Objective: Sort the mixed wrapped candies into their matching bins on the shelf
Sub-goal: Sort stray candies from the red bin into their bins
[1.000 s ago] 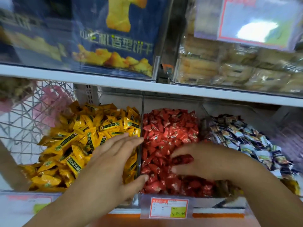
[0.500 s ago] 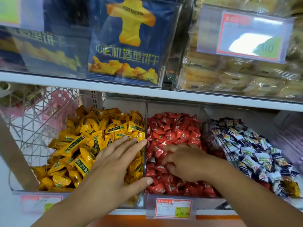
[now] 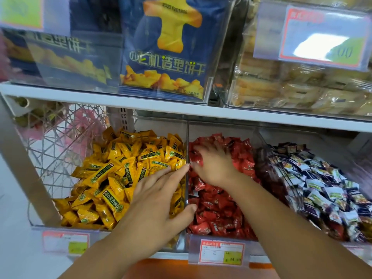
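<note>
Left hand: my left hand [image 3: 159,198] is lying flat on the yellow candies [image 3: 112,174] at the right side of their bin, fingers straight and together, thumb crossing to the red side; it is holding nothing.
Right hand: my right hand [image 3: 213,164] is pressing into the red candies [image 3: 217,214] toward the back of the middle bin, fingers bent into the pile; I cannot tell whether it is pinching a piece.
Task things: yellow is filling the left bin, red the middle, and blue-and-white candies [image 3: 322,188] the right, where a few reddish and yellowish wrappers seem to be mixing in near the front.
Risk: both piles are heaping close to the top of the clear divider [image 3: 187,137], so I am judging that a sweeping hand could be pushing pieces over it into the wrong bin, or over the front lip by the price tag [image 3: 221,251].
Edges: the upper shelf [image 3: 201,113] is hanging low over the bin backs, limiting how high I am lifting.
Open room: the front is staying open for pulling back toward me; both wrists are crowding the divider.
</note>
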